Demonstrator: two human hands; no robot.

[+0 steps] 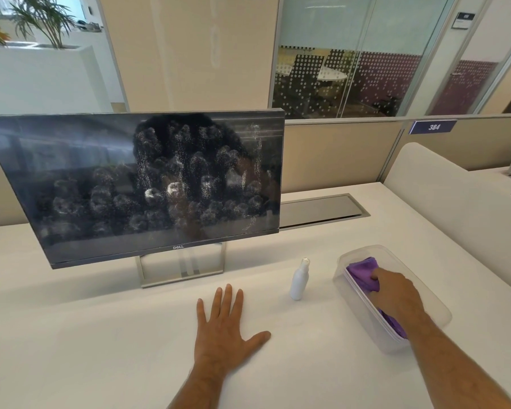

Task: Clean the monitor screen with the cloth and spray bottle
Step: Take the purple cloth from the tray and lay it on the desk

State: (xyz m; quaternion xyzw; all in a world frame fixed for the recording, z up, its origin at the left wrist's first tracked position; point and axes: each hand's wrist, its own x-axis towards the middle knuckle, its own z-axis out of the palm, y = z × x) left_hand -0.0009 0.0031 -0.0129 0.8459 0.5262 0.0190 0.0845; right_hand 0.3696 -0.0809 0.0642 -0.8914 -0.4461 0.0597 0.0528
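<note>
On the white desk [101, 335], far left, a dark monitor [148, 184] stands on a silver frame stand [180, 268], tilted so its right edge sits higher than its left. Screen is off. Spray droplets cover the centre and right of the screen in round misted patches, with several runs streaking downward; far left of the screen looks mostly dry. Logo visible on the lower bezel. Just right of the stand, a small white spray bottle [299, 280] stands upright on the desk, apart from both hands. Right of the bottle, a clear plastic tub [425, 296] rests on the desk, long axis running near to far. Purple cloth [363, 271] lies bunched inside the tub. Right hand [396, 293] reaches into the tub from the near side, fingers curled down onto the cloth, gripping it; fingertips hidden in the folds. Left hand [224, 329] lies flat on the desk, palm down, fingers straight and slightly spread, thumb out to the right, holding nothing, near the stand but not touching it. Behind the monitor, a grey cable hatch [319, 211] is set into the desk. Beyond it, a beige partition [337, 154] carries a purple tag [432, 126] reading 384.
</note>
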